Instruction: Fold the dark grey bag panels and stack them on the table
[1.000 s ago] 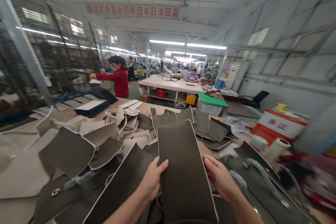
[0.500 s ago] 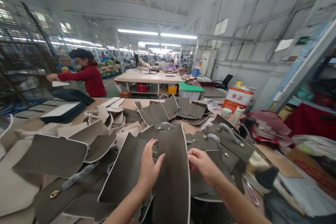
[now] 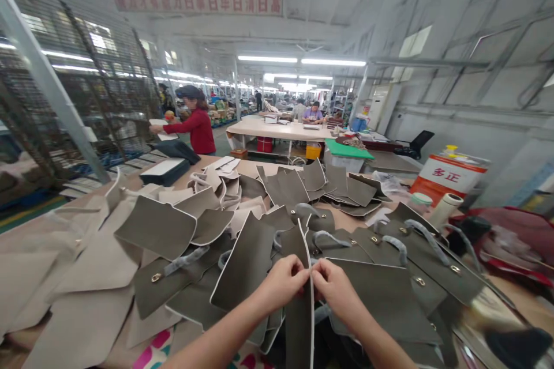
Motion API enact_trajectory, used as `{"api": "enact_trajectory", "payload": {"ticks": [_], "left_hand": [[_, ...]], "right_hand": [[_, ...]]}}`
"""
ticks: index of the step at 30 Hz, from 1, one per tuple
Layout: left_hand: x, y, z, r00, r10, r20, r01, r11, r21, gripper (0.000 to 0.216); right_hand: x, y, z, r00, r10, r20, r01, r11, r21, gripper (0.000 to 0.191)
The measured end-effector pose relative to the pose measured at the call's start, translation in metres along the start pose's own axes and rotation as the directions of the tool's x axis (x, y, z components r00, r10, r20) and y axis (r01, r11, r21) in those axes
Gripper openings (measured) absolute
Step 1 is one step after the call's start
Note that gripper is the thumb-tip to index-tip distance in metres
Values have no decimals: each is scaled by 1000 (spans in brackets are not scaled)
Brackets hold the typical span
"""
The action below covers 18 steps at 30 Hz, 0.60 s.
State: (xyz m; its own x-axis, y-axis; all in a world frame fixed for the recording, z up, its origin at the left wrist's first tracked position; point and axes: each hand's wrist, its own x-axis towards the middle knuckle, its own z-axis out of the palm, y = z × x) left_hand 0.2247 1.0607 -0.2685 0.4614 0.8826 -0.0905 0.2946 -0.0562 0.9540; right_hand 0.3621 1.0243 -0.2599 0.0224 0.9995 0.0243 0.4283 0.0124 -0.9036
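My left hand (image 3: 283, 282) and my right hand (image 3: 335, 288) meet at the white-edged rim of a dark olive leather bag panel (image 3: 298, 323), which I see almost edge-on. Both hands pinch that rim, fingers curled, thumbs nearly touching. The panel stands up from a heap of like olive panels (image 3: 246, 253), some with grey wrapped handles (image 3: 424, 236) and brass studs.
Beige panels (image 3: 86, 277) cover the table's left side. At right stand a paper roll (image 3: 444, 210), a red and white container (image 3: 450, 176) and dark red cloth (image 3: 515, 242). A person in red (image 3: 197, 127) works at the far left; others sit at a farther table (image 3: 281, 130).
The panel has turned from facing me flat to edge-on. Both hands have moved from its sides to meet and pinch its white rim. The camera has swung back to the left.
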Motion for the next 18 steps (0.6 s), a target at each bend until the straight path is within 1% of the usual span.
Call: {"api": "enact_trajectory", "payload": {"ticks": [2,5,10,12,15,18], "left_hand": [[-1,2,-5,999,-46,0,46,999,12,15],[-1,6,-12,993,-112,43,112,994,-5,8],[2,19,-23,974,-179,141,182,983,-3,4],[3,24,-26,964,-204,172,207,978,2,5],[4,29,-27,951,-234,202,238,971,3,7],[6,30,-26,949,-243,202,247,969,2,7]], "right_hand": [[1,-2,4,1000,-21,-7,21,999,-50,16],[0,-7,7,998,-55,5,55,989,-140,15],[-2,-17,12,996,-94,0,88,934,-346,12],[-2,-20,15,993,-114,-9,101,913,-396,12],[-2,-20,19,992,-122,-25,101,906,-410,12],[1,-13,21,996,-80,-33,63,933,-354,12]]}}
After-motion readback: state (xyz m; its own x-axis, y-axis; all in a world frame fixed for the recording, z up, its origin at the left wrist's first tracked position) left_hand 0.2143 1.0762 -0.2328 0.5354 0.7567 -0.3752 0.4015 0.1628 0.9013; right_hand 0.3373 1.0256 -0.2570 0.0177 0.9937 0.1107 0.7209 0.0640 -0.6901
